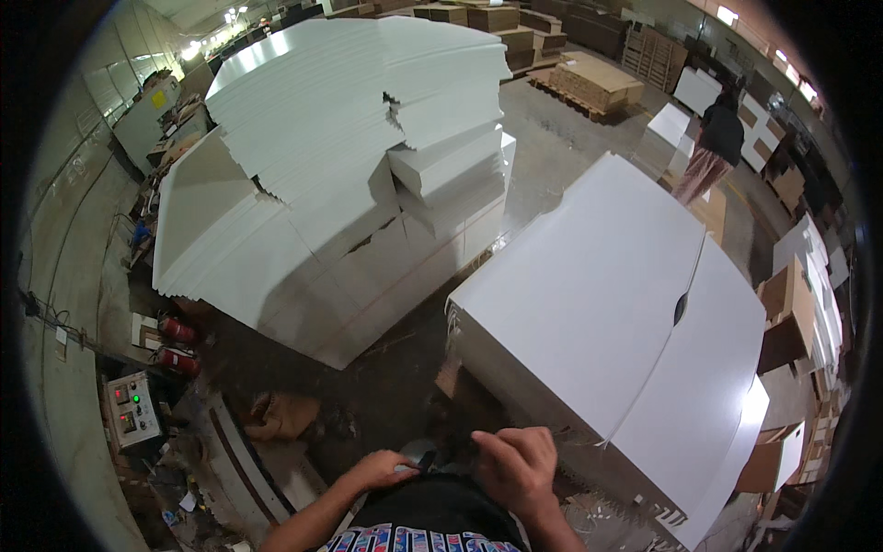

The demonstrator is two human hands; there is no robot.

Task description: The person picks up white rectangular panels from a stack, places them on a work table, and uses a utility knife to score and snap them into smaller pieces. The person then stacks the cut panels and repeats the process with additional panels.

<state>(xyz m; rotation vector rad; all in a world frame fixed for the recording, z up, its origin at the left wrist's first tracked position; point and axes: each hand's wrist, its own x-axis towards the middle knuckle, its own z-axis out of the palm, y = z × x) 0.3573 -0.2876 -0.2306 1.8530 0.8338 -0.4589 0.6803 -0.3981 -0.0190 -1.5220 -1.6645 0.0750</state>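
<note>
My left hand point(379, 469) is low in front of my body, its fingers bent together beside a small dark and grey object point(425, 457). What that object is, and how firmly it is held, is too small to tell. To the right, my right hand point(522, 465) is raised with curled fingers, and its palm side is hidden. The nearest thing to it is a stack of white sheets point(589, 276), whose top has a long seam and a small dark gap. Farther left rises a taller stack of white sheets point(340, 110) with ragged, broken edges.
A control box point(136, 411) with lit displays stands at the lower left, below red fire extinguishers point(179, 359). Another person point(717, 138) stands among panels at the far right. Brown boards lie on a pallet point(589, 83) at the back. Scraps litter the floor.
</note>
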